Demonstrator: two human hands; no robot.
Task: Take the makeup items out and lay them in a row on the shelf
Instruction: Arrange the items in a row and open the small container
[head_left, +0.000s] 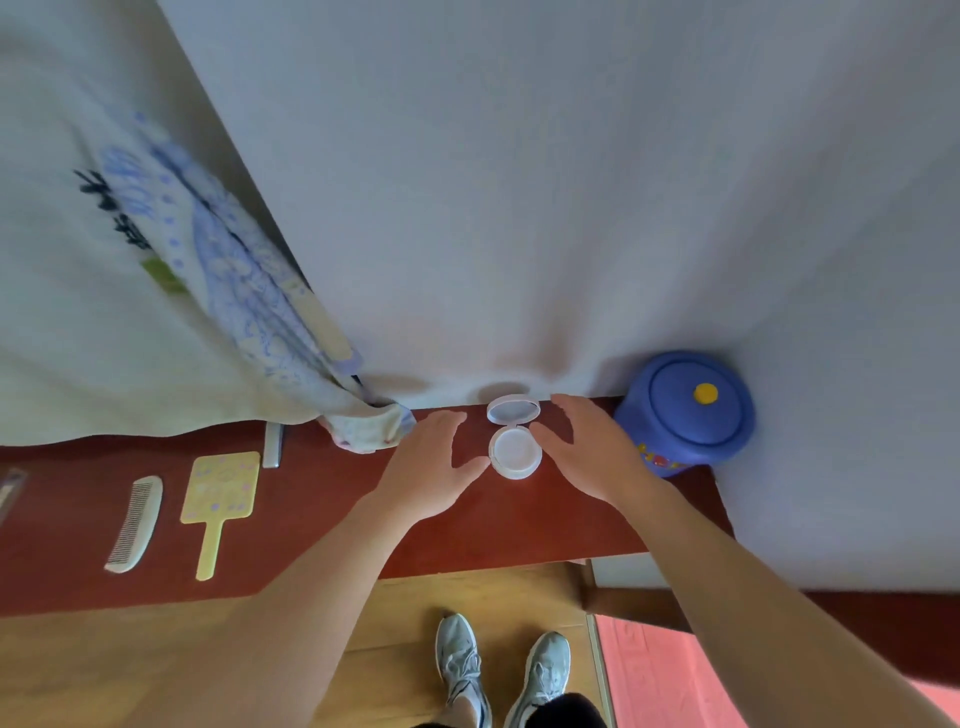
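A white round compact (515, 451) lies on the red-brown shelf (322, 525) with its lid (513, 409) flipped up toward the wall. My left hand (434, 467) rests just left of it, fingers apart, thumb tip near its rim. My right hand (592, 447) hovers at its right side, fingers spread, touching or almost touching the edge. Farther left on the shelf lie a yellow hand mirror (219, 499), a white comb (136, 522) and a small silver tube (273, 444).
A blue lidded pot (688, 413) with a yellow knob stands at the shelf's right end by the wall. A white and blue printed cloth bag (249, 291) hangs over the shelf's back left. Wooden floor, my shoes and a pink mat lie below.
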